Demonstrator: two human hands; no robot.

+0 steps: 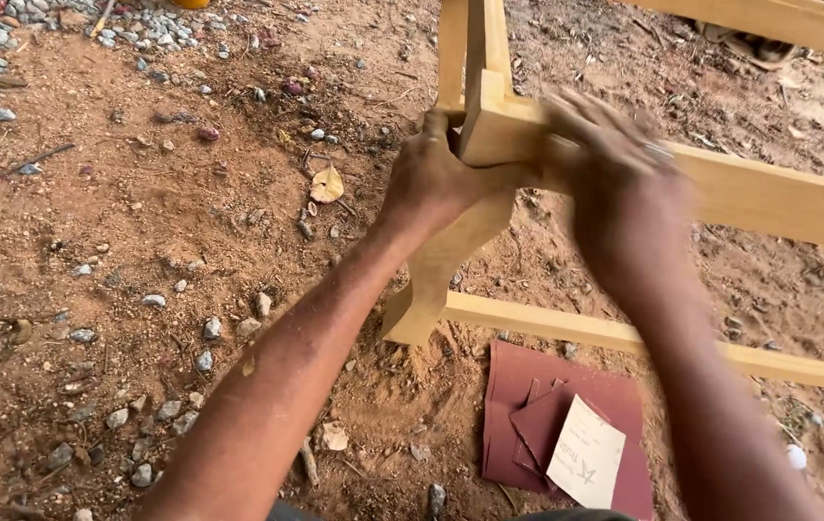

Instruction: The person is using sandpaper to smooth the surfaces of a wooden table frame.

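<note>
We grip the pale yellow wooden furniture frame at its corner joint with our left hand, right hand blurred flat on the rail, grasp unclear, dark red sandpaper sheets lying near on the dirt.

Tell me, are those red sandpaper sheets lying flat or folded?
Partly folded: the sandpaper sheets lie on the dirt, one corner turned over showing its pale back.

The left hand grips the corner joint of a pale wooden frame that stands on the bare dirt ground. The right hand, blurred, lies on the frame's top rail just beside it. Reddish sandpaper sheets lie on the ground under the lower rail, and gravel lies well apart.
</note>
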